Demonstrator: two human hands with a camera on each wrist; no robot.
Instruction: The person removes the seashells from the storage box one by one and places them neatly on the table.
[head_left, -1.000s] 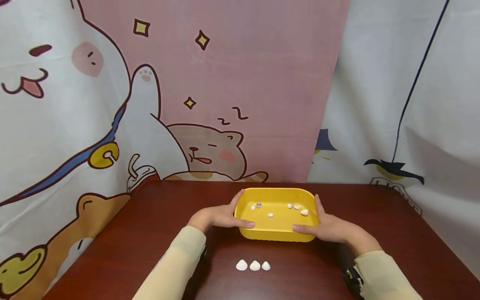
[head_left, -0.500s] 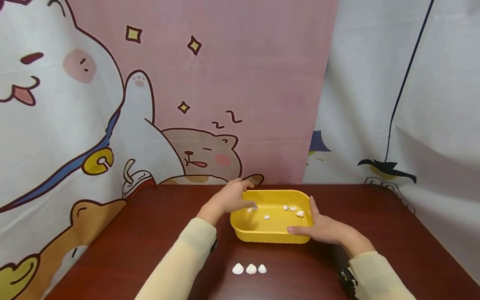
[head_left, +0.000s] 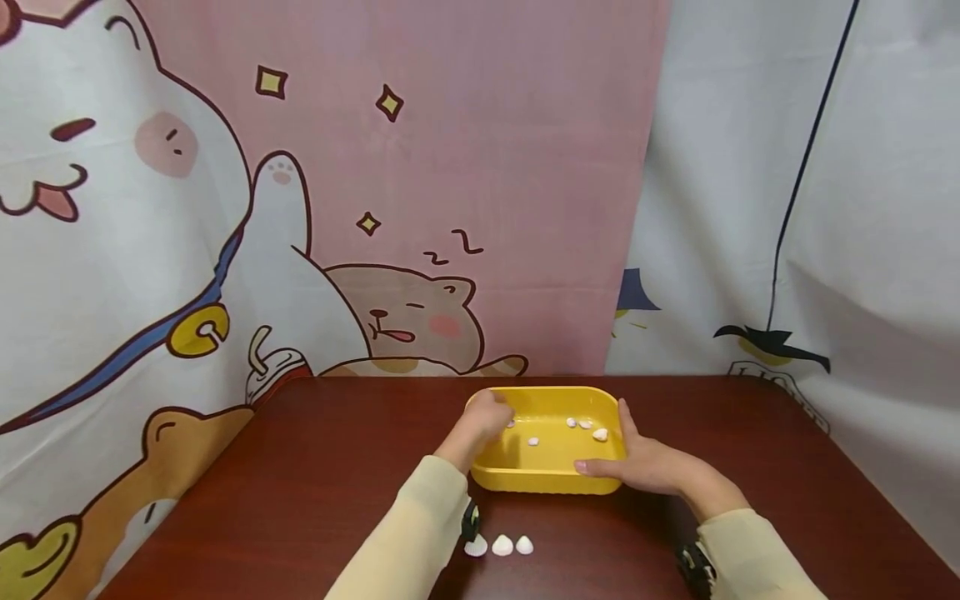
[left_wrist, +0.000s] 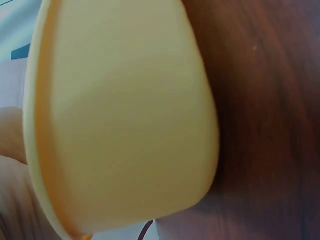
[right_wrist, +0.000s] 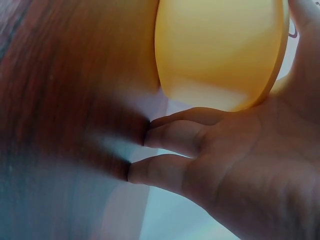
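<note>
A shallow yellow plastic tray stands on the table with several small white seashells inside. My left hand reaches over its left end, fingers pointing down inside; a small shell shows beside them. What those fingertips touch is hidden, and the left wrist view shows mostly the tray's outer wall. My right hand holds the tray's right end, thumb over the front rim. In the right wrist view its other fingers reach down outside the wall to the tabletop. Within the tray, a larger shell lies near the right end.
Three white shells, the middle one a scallop-like shell, lie in a row on the dark reddish-brown table in front of the tray. The left sleeve passes close to the leftmost one. A cartoon-printed cloth hangs behind.
My left hand has let go of the tray's left end, lifted over the rim and lowered inside toward the left shells. My right hand keeps its hold. The view has shifted slightly.
</note>
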